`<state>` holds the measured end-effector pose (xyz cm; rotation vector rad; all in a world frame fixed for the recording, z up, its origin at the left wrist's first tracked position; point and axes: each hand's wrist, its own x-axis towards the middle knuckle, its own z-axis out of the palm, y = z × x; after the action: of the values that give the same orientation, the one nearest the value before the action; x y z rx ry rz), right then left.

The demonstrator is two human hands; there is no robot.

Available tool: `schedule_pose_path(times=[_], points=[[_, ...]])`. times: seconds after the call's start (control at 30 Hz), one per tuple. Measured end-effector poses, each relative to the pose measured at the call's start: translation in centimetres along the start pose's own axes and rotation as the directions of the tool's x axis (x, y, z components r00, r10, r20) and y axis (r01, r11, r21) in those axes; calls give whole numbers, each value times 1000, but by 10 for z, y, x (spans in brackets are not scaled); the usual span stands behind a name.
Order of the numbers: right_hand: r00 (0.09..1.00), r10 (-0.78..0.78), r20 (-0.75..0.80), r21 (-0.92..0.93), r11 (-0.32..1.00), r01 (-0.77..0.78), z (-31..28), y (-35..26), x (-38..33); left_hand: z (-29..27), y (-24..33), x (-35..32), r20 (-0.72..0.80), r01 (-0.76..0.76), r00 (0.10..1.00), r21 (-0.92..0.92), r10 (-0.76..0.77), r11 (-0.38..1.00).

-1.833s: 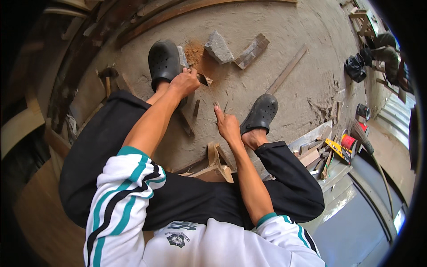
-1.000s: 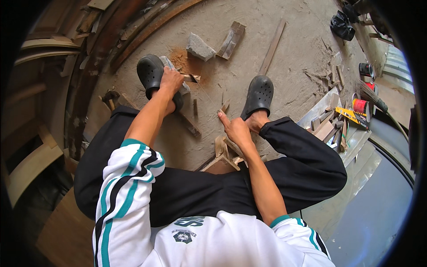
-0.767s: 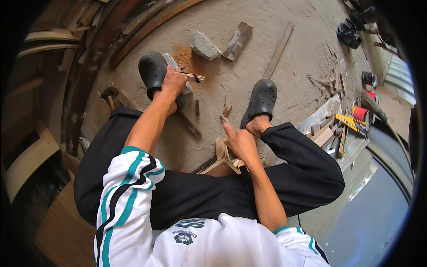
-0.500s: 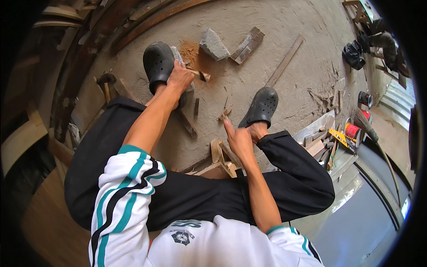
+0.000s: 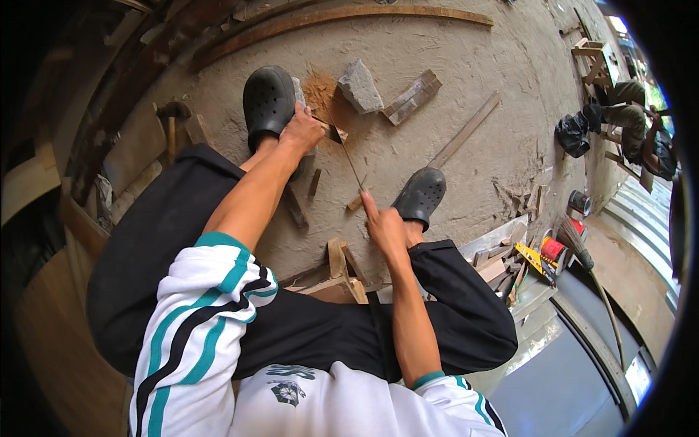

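My left hand (image 5: 301,134) is closed on a small wood piece (image 5: 332,130), pressing it down beside my left clog (image 5: 269,102). Part of a grey block (image 5: 298,89) shows next to that clog, partly behind the hand. My right hand (image 5: 384,224) grips a thin saw (image 5: 352,163), seen almost edge-on, its handle hidden in my fingers. The forefinger stretches along the tool. The blade slants up and left, past the end of the wood piece. Reddish sawdust (image 5: 318,89) lies on the floor just beyond.
A rough stone (image 5: 360,87), a wood block (image 5: 412,97) and a long strip (image 5: 464,131) lie ahead. A hammer (image 5: 172,127) is at left. Offcuts (image 5: 342,266) lie between my legs. At right are a yellow-handled saw (image 5: 535,261), cans, a brush (image 5: 575,240) and another person (image 5: 648,138).
The view has shifted slightly. My right hand holds its grip, and the thin blade, hardly visible before, now shows as a clear line. My left hand keeps its hold on the wood piece.
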<state>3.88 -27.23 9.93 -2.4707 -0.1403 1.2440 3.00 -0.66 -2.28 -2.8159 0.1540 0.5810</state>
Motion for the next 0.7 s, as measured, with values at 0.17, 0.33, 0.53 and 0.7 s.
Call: schedule_pose_path(times=[0.17,0.33,0.53,0.7], points=[[997,-79,23,-4,997,79,-4,26,-19,14,-6,-5,13,-11,1000,4,11,1000],[993,-119,6,-38,992,120,0,39,-31,1,-7,-7,47,-28,998,-31,29,999],[997,-74,2,159,985,73,28,-29,67,6,-11,0,14,-58,998,-15,58,998],[940,-310,-141,57,946,321,53,10,25,15,-5,-5,-21,-83,996,-6,83,997]])
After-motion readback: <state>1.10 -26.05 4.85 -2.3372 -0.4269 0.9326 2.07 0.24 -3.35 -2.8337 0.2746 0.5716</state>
